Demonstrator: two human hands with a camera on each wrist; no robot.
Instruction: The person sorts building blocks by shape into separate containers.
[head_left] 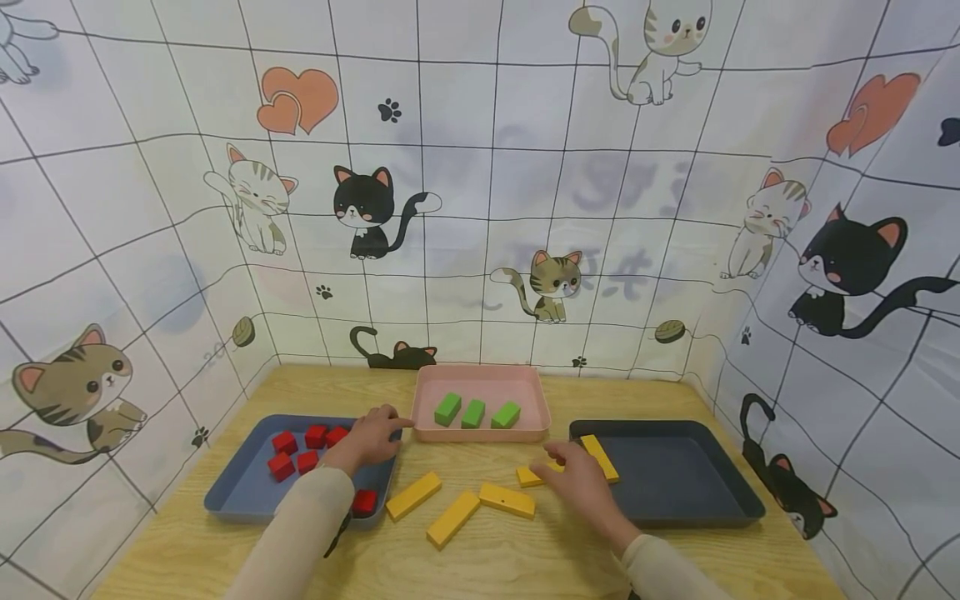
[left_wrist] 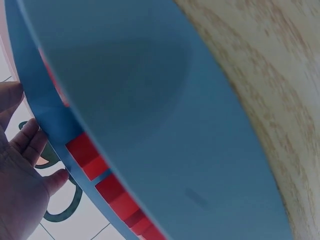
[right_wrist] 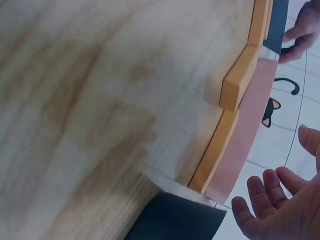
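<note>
You hold both hands in the air above a wooden table, nothing gripped in either. Your right hand, fingers loosely bent and apart, hangs over a yellow block that lies just left of a dark tray. Your left hand, fingers relaxed and empty, reaches across the far right corner of a blue tray dotted with red cubes; whether it touches the rim, the pictures do not tell.

Three loose yellow blocks sit between your forearms, and a slanted yellow block lies at the dark tray's left side, flat or leaning you cannot be sure. Green blocks stand in a pink tray at the back.

The likeliest trouble is on your right: a low sweep could knock the near block askew, or your knuckles could nudge the slanted one, because your hand crowds both. On your left, a dropped wrist could tip or drag the blue tray and scatter its cubes, since your forearm spans it. Your left fingertips, pointing toward the pink tray, might also bump its wall if you stretch farther.
</note>
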